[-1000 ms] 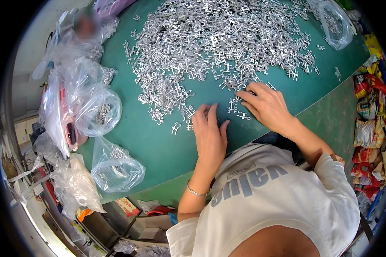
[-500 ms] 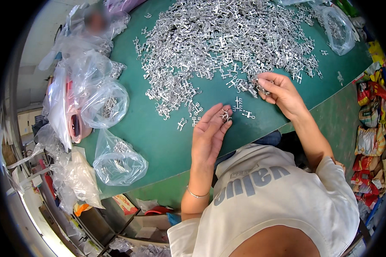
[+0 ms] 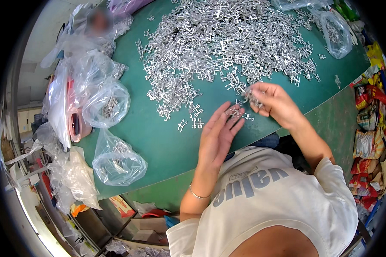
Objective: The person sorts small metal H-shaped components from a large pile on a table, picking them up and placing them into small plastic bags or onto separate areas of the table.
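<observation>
In the head view, my right hand (image 3: 275, 103) is closed around a small bunch of metal pieces (image 3: 253, 98), over the green tabletop (image 3: 171, 154). My half-open left hand (image 3: 219, 133) is just beside it, more pieces (image 3: 233, 112) showing at its fingertips, though I cannot tell whether it grips them. The big pile of pieces (image 3: 227, 43) spreads beyond both hands

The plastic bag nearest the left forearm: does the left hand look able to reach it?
Probably yes: the left hand holds at least one metal piece, but nothing seems to block its way to the plastic bag.
</observation>
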`<state>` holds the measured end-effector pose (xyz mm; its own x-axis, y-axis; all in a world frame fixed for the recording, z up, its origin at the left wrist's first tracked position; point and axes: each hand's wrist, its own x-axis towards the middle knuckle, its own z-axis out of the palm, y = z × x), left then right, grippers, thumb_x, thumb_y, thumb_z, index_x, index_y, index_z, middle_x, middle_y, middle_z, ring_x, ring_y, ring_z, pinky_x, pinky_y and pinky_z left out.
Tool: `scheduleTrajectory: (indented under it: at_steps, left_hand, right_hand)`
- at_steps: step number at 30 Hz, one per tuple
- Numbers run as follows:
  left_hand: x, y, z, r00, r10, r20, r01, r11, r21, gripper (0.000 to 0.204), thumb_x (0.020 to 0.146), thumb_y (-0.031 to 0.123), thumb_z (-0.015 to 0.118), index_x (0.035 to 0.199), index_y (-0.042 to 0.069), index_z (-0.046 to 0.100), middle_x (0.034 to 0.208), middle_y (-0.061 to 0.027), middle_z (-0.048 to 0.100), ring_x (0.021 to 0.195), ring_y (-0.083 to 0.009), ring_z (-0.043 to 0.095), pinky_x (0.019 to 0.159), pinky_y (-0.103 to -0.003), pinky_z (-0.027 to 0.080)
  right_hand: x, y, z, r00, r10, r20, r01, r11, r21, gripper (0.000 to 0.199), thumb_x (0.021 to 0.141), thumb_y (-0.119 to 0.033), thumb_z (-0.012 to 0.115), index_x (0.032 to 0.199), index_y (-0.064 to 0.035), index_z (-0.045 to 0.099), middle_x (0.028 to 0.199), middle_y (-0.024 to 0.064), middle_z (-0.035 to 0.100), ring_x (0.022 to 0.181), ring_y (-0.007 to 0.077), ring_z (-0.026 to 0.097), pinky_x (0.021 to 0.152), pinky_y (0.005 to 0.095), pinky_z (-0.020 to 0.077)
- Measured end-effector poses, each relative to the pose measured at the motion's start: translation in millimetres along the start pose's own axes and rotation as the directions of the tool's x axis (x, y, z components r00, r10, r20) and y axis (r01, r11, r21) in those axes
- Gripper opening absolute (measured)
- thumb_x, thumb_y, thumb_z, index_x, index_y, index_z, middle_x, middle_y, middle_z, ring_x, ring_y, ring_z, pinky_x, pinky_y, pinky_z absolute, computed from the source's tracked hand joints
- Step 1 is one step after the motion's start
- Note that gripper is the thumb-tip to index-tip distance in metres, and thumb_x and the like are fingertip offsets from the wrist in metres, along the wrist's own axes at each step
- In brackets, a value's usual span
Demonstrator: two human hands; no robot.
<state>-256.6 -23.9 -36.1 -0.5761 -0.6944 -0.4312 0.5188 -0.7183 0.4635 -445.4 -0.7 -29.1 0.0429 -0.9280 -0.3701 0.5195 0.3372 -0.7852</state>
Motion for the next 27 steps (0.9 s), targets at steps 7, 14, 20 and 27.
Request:
scheduleTrajectory:
  at_steps: [7, 14, 20, 27]
  left_hand:
    - [19.0, -17.9, -7.9, 0.980, -0.174, 0.093, 0.196, 0.914, -0.354, 0.031, 0.093, 0.022, 0.044, 0.112, -0.001, 0.047, 0.104, -0.0135, 0.053, 0.102, -0.0265, 0.051, 0.089, -0.042, 0.042]
    - [5.6, -6.9, -16.5, 0.975, -0.212, -0.071, 0.171, 0.912, -0.373, 0.016, 0.091, 0.017, 0.050, 0.097, 0.002, 0.053, 0.069, -0.0004, 0.037, 0.063, -0.0091, 0.039, 0.047, -0.018, 0.033]
    - [-0.1, -2.6, -19.7, 0.995, -0.092, -0.028, 0.080, 0.953, -0.292, 0.022, 0.094, 0.020, 0.046, 0.101, 0.001, 0.052, 0.076, -0.0036, 0.039, 0.057, -0.0064, 0.034, 0.040, -0.016, 0.027]
    - [7.1, -4.7, -3.3, 0.991, -0.122, -0.051, 0.089, 0.903, -0.421, 0.024, 0.086, 0.007, 0.048, 0.109, -0.001, 0.050, 0.092, -0.0110, 0.050, 0.065, -0.0128, 0.044, 0.049, -0.021, 0.040]
  right_hand:
    - [-21.1, -0.7, 36.4, 0.916, -0.373, 0.146, 0.375, 0.668, -0.643, 0.021, 0.087, -0.012, 0.055, 0.104, 0.0005, 0.058, 0.086, 0.0040, 0.056, 0.074, 0.0111, 0.055, 0.059, 0.0206, 0.0430]
    - [-29.6, -40.8, -46.5, 0.973, -0.209, -0.101, 0.230, 0.921, 0.313, 0.033, 0.088, -0.003, 0.045, 0.119, 0.0075, 0.044, 0.117, 0.0234, 0.051, 0.107, 0.0358, 0.053, 0.086, 0.0374, 0.0470]
    - [-17.9, -132.1, -163.2, 0.492, -0.736, -0.466, 0.464, 0.674, -0.575, 0.032, 0.089, -0.008, 0.045, 0.119, 0.0039, 0.044, 0.122, 0.0187, 0.048, 0.108, 0.0279, 0.052, 0.091, 0.0362, 0.0427]
    - [9.2, -152.3, -257.7, 0.314, -0.887, -0.340, -0.063, 0.338, -0.939, 0.033, 0.081, -0.005, 0.048, 0.114, 0.0008, 0.050, 0.118, 0.0191, 0.050, 0.112, 0.0319, 0.046, 0.095, 0.0365, 0.0368]
